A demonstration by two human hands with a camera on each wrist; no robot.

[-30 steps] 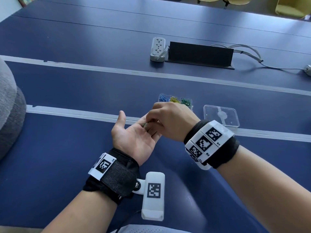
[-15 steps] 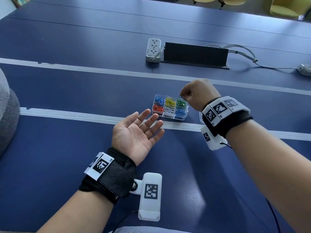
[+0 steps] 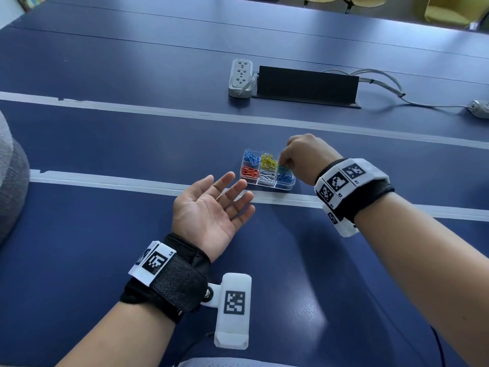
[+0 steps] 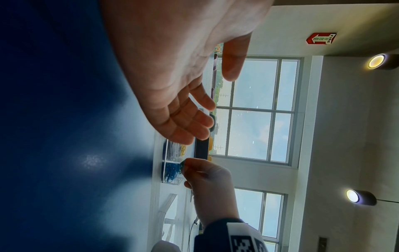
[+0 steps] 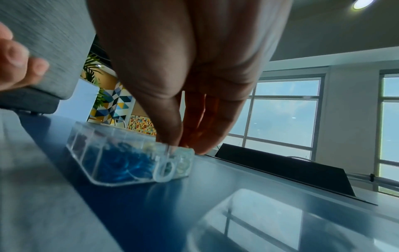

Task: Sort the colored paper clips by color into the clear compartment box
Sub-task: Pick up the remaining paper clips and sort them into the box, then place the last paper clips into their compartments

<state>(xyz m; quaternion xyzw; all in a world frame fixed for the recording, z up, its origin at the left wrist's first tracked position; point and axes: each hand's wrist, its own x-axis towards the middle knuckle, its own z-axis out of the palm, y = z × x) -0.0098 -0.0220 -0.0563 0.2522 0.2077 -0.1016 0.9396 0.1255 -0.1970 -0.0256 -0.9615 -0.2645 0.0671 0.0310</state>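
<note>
Fingertips [image 3: 283, 163] of right hand [image 3: 304, 157] pinched, seemingly on green paper clip [image 4: 182, 165], over clear plastic compartment box [image 3: 287, 187]; release advised low inside green compartment. Left hand [image 3: 209, 210] held palm-up, fingers spread, nothing held.

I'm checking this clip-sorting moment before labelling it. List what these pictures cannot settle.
- Green compartment of the clear box: head view, covered by the right hand.
- Whether that hand holds a clip: right wrist view, fingertips blurred; left wrist view, too small.
- Left hand: palm looks bare, but a small clip would be hard to see.

Clear glossy plastic compartment box [image 3: 287, 187] on a smooth, faintly reflective blue table [image 3: 105, 144].
</note>
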